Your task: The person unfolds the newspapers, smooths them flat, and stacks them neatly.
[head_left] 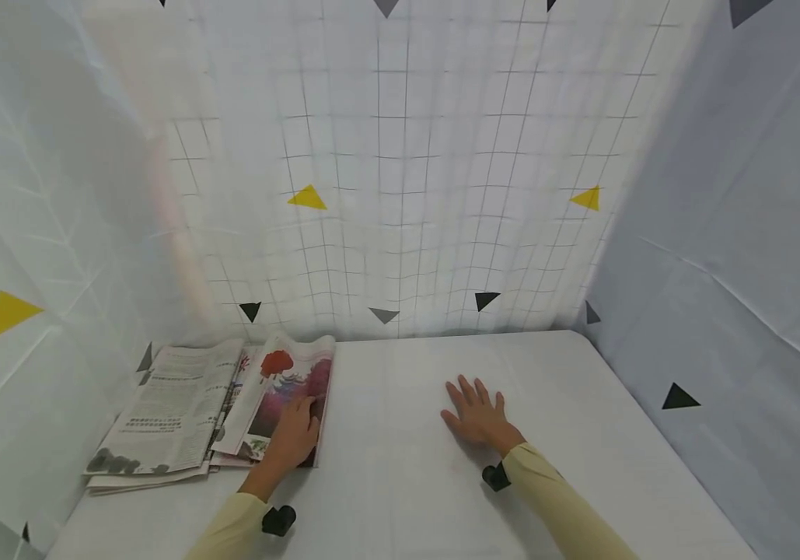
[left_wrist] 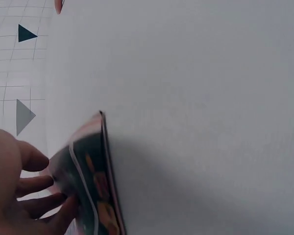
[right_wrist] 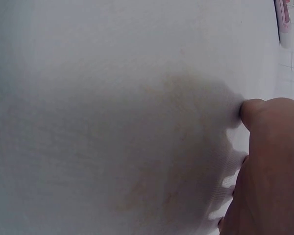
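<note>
My left hand rests on a colourful newspaper page at the left of the table, its fingers loosely bent. In the left wrist view the fingers touch the printed face of the newspaper beside its folded edge; no pinch on the paper shows. My right hand lies palm down on the white table, fingers spread and nothing held. From the right wrist camera, only part of this hand appears at the right, above its shadow.
More folded newspapers, grey and printed with text, lie stacked at the table's left edge, partly under the colourful one. The white table is bounded by hanging white sheets with grid lines and triangle marks at the back and sides.
</note>
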Demonstrator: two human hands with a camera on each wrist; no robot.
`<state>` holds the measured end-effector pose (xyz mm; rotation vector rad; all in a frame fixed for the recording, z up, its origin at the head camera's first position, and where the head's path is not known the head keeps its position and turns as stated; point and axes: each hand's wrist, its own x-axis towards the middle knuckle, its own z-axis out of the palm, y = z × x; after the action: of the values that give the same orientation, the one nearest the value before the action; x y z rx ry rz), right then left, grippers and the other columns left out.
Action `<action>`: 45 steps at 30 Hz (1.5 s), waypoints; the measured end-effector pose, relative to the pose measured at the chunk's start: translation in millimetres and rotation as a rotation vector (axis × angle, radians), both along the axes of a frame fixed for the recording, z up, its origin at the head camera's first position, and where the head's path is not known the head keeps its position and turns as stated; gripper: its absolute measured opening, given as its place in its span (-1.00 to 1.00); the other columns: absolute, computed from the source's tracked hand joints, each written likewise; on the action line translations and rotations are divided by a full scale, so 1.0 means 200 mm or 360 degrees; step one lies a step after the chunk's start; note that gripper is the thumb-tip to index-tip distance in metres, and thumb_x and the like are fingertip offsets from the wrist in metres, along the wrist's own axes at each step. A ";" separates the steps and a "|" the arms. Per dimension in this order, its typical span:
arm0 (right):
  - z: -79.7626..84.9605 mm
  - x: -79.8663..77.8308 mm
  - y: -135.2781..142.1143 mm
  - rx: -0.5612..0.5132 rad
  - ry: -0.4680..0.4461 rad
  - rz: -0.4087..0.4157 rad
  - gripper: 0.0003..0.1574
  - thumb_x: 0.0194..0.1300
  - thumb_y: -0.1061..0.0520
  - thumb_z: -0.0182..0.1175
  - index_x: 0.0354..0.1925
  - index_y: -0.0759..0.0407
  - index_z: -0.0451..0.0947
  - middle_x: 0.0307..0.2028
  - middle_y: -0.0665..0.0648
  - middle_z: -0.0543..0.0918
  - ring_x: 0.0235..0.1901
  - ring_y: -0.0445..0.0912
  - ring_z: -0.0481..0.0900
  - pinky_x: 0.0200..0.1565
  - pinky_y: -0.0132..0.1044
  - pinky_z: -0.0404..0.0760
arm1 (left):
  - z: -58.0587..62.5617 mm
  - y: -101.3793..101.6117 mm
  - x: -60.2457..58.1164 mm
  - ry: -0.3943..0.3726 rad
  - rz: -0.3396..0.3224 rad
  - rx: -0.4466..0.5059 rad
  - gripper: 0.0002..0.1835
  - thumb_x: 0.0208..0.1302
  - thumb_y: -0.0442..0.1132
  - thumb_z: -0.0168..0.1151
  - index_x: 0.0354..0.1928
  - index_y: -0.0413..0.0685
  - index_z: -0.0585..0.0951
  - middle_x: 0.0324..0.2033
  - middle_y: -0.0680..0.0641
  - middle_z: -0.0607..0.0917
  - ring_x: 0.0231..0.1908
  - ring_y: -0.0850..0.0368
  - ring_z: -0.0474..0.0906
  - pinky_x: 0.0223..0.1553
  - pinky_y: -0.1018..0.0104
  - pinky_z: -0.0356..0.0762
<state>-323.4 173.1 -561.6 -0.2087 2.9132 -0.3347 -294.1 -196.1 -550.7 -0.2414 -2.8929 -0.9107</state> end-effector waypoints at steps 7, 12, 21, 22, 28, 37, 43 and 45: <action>0.00 0.01 0.02 -0.0004 0.0012 -0.0004 -0.09 0.58 -0.36 -0.20 0.66 -0.02 -0.11 0.68 0.19 -0.18 0.66 0.30 -0.27 0.52 0.51 -0.29 | -0.03 0.04 0.00 0.0057 -0.0186 0.0058 -0.53 0.49 -0.35 0.08 0.35 -0.43 0.40 0.39 -0.45 0.40 0.42 -0.44 0.33 0.38 -0.35 0.35; -0.02 0.00 0.01 -0.0010 0.0024 -0.0002 -0.09 0.57 -0.34 -0.17 0.66 -0.03 -0.10 0.68 0.19 -0.16 0.66 0.30 -0.26 0.51 0.52 -0.29 | -0.05 0.06 0.01 0.0010 -0.0275 0.0086 -0.49 0.50 -0.32 0.11 0.40 -0.38 0.37 0.45 -0.43 0.33 0.46 -0.45 0.27 0.39 -0.37 0.33; 0.01 0.02 -0.02 0.0005 -0.0015 -0.0015 -0.09 0.58 -0.35 -0.17 0.66 -0.03 -0.10 0.68 0.19 -0.17 0.66 0.30 -0.26 0.52 0.50 -0.29 | -0.02 -0.05 0.01 0.0322 -0.0027 -0.0102 -0.46 0.38 -0.28 0.23 0.33 -0.39 0.46 0.35 -0.43 0.46 0.41 -0.46 0.30 0.32 -0.52 0.24; 0.02 0.02 -0.02 0.0000 -0.0014 -0.0015 -0.09 0.58 -0.35 -0.16 0.66 -0.02 -0.08 0.68 0.20 -0.16 0.65 0.31 -0.25 0.52 0.51 -0.28 | -0.01 -0.07 0.01 0.0312 0.0057 -0.0147 -0.45 0.40 -0.25 0.22 0.35 -0.38 0.44 0.38 -0.44 0.41 0.44 -0.47 0.24 0.34 -0.52 0.21; -0.01 0.01 -0.01 0.0002 -0.0017 -0.0020 -0.10 0.59 -0.32 -0.16 0.66 -0.03 -0.11 0.69 0.19 -0.19 0.66 0.29 -0.28 0.52 0.50 -0.30 | 0.01 -0.15 0.04 0.0155 0.0515 -0.0284 -0.41 0.43 -0.18 0.18 0.41 -0.31 0.39 0.50 -0.47 0.21 0.50 -0.56 0.09 0.42 -0.51 0.12; 0.06 0.04 -0.03 -0.0047 -0.0021 -0.0012 -0.14 0.59 -0.27 -0.13 0.63 0.06 -0.02 0.67 0.24 -0.10 0.65 0.32 -0.21 0.52 0.51 -0.27 | -0.07 -0.13 0.05 0.0167 0.0320 -0.0182 -0.37 0.42 -0.21 0.16 0.43 -0.41 0.34 0.51 -0.51 0.16 0.46 -0.54 0.17 0.34 -0.42 0.33; 0.05 0.05 -0.03 -0.0052 -0.0038 -0.0011 -0.12 0.60 -0.30 -0.19 0.65 0.02 -0.08 0.67 0.23 -0.16 0.65 0.32 -0.27 0.53 0.48 -0.32 | -0.13 -0.06 0.03 0.0294 0.0207 -0.0128 -0.33 0.36 -0.19 0.19 0.43 -0.40 0.35 0.49 -0.51 0.19 0.44 -0.51 0.22 0.32 -0.38 0.38; 0.05 0.05 -0.03 -0.0059 -0.0040 -0.0016 -0.12 0.59 -0.29 -0.16 0.65 0.03 -0.07 0.67 0.23 -0.15 0.65 0.32 -0.26 0.53 0.49 -0.32 | -0.13 -0.03 0.03 0.0297 0.0188 -0.0125 -0.31 0.33 -0.20 0.24 0.41 -0.43 0.35 0.48 -0.52 0.22 0.43 -0.50 0.25 0.30 -0.38 0.40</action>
<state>-313.6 167.9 -550.9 -0.1938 2.8862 -0.3903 -288.1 -203.1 -576.4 -0.1505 -2.7402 -0.7157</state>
